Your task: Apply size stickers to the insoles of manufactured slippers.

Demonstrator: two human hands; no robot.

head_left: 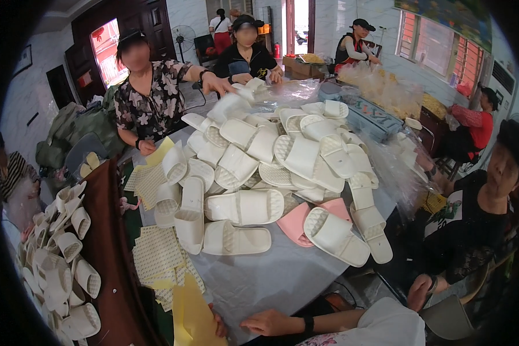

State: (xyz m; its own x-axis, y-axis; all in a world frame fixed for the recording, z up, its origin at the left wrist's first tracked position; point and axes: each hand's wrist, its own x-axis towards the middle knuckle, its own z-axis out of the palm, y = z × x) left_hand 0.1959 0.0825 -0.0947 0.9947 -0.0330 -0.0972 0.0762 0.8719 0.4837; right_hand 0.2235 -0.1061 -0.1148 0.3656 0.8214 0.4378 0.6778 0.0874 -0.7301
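Observation:
At the lower edge, my left hand (218, 324) grips a yellow paper sheet (191, 314); only its fingertips show along the sheet's right edge. My right hand (269, 322) lies a little to the right, fingers stretched out low over the grey table cover (254, 282), with nothing seen in it. Left of the yellow sheet lie sticker sheets (158, 259) with rows of small marks. Ahead is a big heap of white slippers (245, 206), nearest among them a sideways one (236, 240). A pink slipper (294, 225) lies under the white ones at the right.
More white slippers (55, 277) fill the far left beside a brown cloth-covered edge (112, 254). Co-workers sit or stand around the table; one's hand (216, 85) reaches over the heap, blurred. Clear plastic bags (380, 86) lie at the back right. A stool (447, 317) stands lower right.

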